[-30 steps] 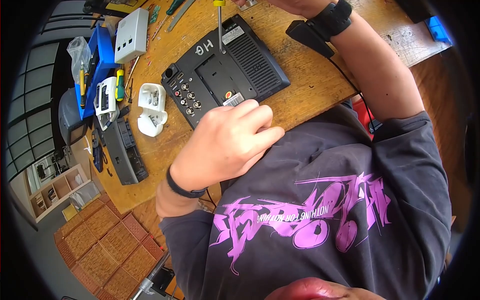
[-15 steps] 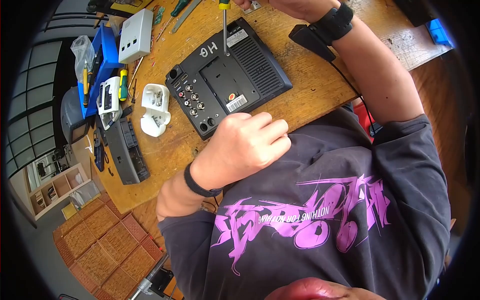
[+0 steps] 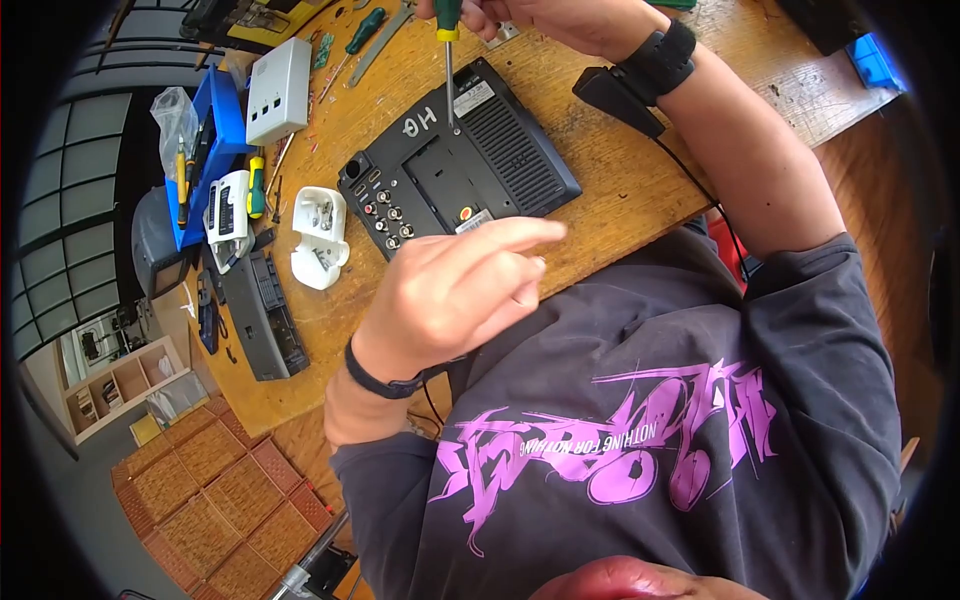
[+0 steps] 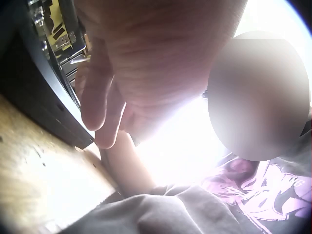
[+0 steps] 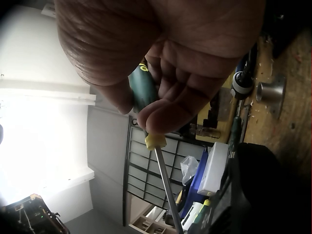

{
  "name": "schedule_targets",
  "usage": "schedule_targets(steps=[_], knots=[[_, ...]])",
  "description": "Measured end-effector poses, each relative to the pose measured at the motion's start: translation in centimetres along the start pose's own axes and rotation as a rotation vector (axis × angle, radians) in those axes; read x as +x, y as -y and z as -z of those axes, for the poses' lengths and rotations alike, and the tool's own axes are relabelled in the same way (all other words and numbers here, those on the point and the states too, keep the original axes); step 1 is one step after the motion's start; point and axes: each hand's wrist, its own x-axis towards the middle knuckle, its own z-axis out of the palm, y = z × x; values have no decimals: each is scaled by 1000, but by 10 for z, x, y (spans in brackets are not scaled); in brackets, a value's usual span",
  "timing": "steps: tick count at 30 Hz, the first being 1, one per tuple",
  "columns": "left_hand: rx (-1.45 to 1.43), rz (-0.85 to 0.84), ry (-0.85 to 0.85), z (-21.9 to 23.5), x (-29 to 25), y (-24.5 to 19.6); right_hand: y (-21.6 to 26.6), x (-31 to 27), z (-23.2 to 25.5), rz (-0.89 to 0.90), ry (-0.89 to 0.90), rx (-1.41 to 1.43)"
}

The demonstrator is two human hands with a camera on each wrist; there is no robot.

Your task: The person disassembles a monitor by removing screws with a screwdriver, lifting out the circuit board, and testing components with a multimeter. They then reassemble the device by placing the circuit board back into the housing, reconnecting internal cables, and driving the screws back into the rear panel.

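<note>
On the wooden table a black monitor (image 3: 520, 165) lies face down, with its vents, sockets and a recessed mount upward. My right hand (image 3: 560, 22), partly cut off at the top of the head view, grips a screwdriver (image 3: 450, 90). Its tip stands on a hole beside the monitor's recess. The right wrist view shows thumb and fingers pinching the green handle (image 5: 143, 92) above its yellow collar. My left hand (image 3: 445, 290) hovers over the monitor's near edge and holds nothing. Its index finger is stretched out, the others loosely bent, as the fingers (image 4: 100, 97) also show.
Left of the monitor stands an open white case (image 3: 322, 282) with several small metal parts. Beyond it are a long black plastic part (image 3: 262, 320), a white device (image 3: 228, 205), a green-yellow screwdriver (image 3: 257, 185), a blue bin (image 3: 228, 110) and a white box (image 3: 280, 90).
My left index finger has straightened from a bent pose, and that hand covers more of the monitor's near corner. The screwdriver's tip stays at the same spot; the whole scene sits slightly lower in view.
</note>
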Motion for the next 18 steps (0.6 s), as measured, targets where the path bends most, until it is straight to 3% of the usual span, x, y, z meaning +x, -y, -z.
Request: schedule_targets(steps=[2, 5, 9, 11, 18], knots=[[15, -29, -39, 6, 3, 3, 0, 1, 0, 12, -1, 5], [155, 110, -121, 8, 1, 8, -1, 2, 1, 16, 14, 30], [233, 75, -53, 16, 4, 10, -1, 2, 2, 6, 11, 21], [195, 277, -97, 14, 5, 1, 0, 2, 1, 2, 9, 15], [193, 264, -117, 16, 4, 7, 2, 1, 0, -13, -6, -24]])
